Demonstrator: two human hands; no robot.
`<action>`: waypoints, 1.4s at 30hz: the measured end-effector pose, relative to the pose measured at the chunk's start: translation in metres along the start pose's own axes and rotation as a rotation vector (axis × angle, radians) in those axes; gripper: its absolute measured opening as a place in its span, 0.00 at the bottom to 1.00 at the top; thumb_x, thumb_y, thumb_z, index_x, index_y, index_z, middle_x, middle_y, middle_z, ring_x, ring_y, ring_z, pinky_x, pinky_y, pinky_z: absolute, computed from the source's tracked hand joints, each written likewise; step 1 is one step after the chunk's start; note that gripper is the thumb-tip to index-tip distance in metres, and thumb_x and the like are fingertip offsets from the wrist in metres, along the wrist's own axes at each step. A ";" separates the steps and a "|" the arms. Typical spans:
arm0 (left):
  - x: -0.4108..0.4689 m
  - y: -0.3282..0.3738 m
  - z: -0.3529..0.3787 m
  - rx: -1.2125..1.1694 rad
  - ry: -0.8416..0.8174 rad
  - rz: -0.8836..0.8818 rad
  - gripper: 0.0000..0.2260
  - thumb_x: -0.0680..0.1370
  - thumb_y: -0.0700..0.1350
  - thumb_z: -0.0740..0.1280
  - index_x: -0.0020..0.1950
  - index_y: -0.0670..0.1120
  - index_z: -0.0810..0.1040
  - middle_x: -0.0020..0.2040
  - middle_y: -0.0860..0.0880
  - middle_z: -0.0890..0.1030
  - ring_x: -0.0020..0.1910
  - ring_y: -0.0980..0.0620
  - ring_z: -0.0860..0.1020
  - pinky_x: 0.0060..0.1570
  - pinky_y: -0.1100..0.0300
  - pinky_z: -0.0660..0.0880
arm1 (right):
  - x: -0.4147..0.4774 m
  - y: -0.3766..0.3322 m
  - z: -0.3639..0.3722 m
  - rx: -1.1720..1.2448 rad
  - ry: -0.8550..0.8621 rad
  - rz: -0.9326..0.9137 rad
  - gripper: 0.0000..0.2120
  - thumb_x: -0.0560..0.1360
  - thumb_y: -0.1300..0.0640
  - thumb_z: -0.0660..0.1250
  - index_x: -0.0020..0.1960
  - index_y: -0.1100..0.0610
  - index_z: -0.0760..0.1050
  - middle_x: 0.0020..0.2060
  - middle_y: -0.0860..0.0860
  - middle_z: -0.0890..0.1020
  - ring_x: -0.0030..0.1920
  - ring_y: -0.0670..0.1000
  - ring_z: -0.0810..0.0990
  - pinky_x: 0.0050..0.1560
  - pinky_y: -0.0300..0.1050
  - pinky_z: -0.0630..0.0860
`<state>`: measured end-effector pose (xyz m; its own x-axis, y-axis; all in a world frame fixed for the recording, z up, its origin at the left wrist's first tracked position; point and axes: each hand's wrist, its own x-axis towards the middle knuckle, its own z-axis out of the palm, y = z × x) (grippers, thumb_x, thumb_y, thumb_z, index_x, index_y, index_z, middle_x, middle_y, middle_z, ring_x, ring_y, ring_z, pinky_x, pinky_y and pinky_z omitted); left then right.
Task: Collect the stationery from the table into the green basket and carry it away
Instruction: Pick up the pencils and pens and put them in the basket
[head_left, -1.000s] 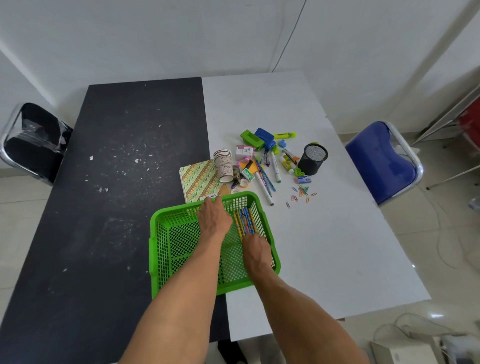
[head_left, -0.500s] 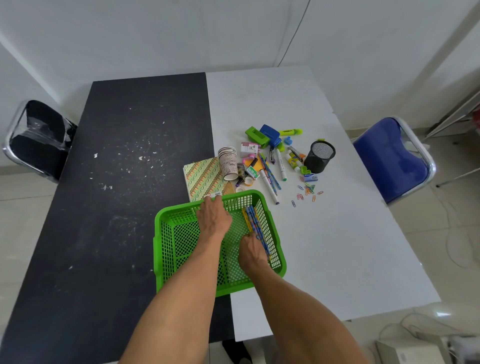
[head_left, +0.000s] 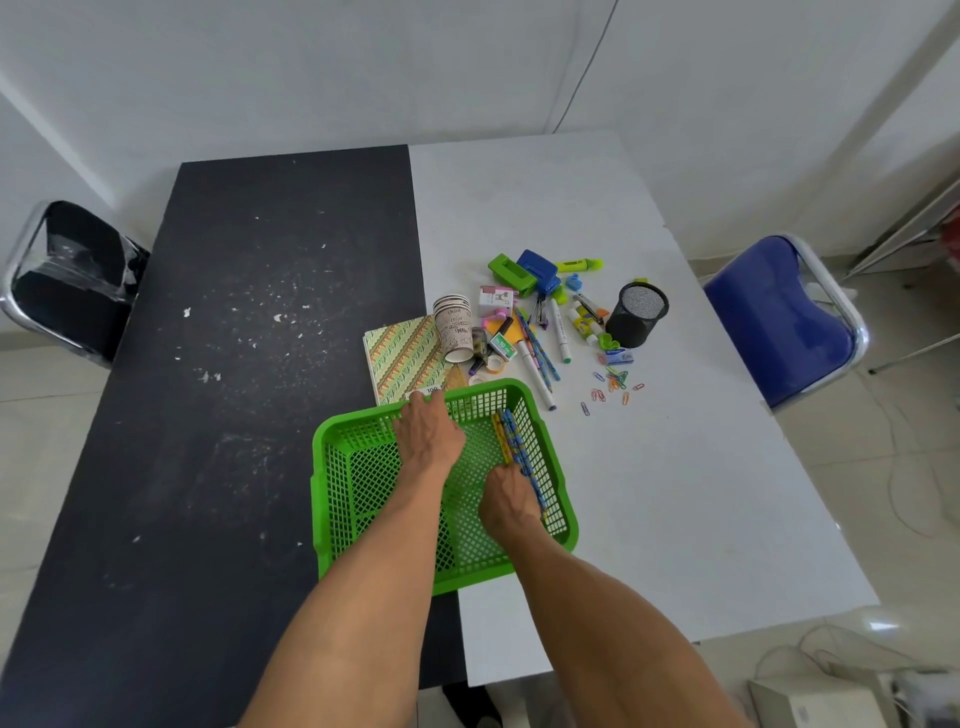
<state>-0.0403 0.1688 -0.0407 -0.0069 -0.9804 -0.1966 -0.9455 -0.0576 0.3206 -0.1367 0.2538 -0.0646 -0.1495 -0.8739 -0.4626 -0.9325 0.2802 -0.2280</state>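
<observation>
The basket (head_left: 332, 499) was set near on the table (head_left: 675, 493). Its far rim was held by the left grip (head_left: 428, 436), fingers curled over. The right grip (head_left: 506, 499) was laid on pencils (head_left: 511, 441) inside, by the right wall; its closure could not be told. Stationery (head_left: 560, 332) was scattered beyond.

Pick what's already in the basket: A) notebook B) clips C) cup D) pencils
D: the right hand holds the pencils along the right wall inside the basket; the cup, notebook and clips lie outside it on the table.
</observation>
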 end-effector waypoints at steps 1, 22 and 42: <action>0.000 0.000 0.000 0.001 0.000 0.000 0.21 0.77 0.43 0.67 0.70 0.44 0.69 0.64 0.42 0.72 0.62 0.44 0.73 0.63 0.47 0.71 | 0.000 0.000 0.000 0.001 0.004 -0.003 0.14 0.78 0.66 0.60 0.63 0.65 0.71 0.58 0.60 0.75 0.53 0.55 0.79 0.51 0.44 0.76; 0.002 0.016 -0.006 -0.005 0.025 0.019 0.23 0.77 0.43 0.67 0.72 0.46 0.67 0.63 0.43 0.72 0.61 0.45 0.74 0.61 0.49 0.72 | 0.005 -0.004 -0.026 0.152 0.101 -0.129 0.13 0.75 0.69 0.57 0.58 0.63 0.71 0.54 0.58 0.76 0.50 0.57 0.77 0.51 0.50 0.77; 0.089 0.106 0.021 -0.006 0.119 0.112 0.18 0.79 0.44 0.65 0.69 0.45 0.71 0.62 0.45 0.74 0.60 0.47 0.74 0.59 0.52 0.71 | 0.157 0.089 -0.099 0.251 0.168 0.103 0.14 0.76 0.64 0.61 0.61 0.60 0.74 0.55 0.58 0.77 0.55 0.58 0.76 0.50 0.51 0.77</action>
<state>-0.1480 0.0798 -0.0439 -0.0732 -0.9962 -0.0479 -0.9388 0.0526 0.3403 -0.2759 0.1029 -0.0729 -0.3106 -0.8832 -0.3514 -0.8025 0.4417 -0.4010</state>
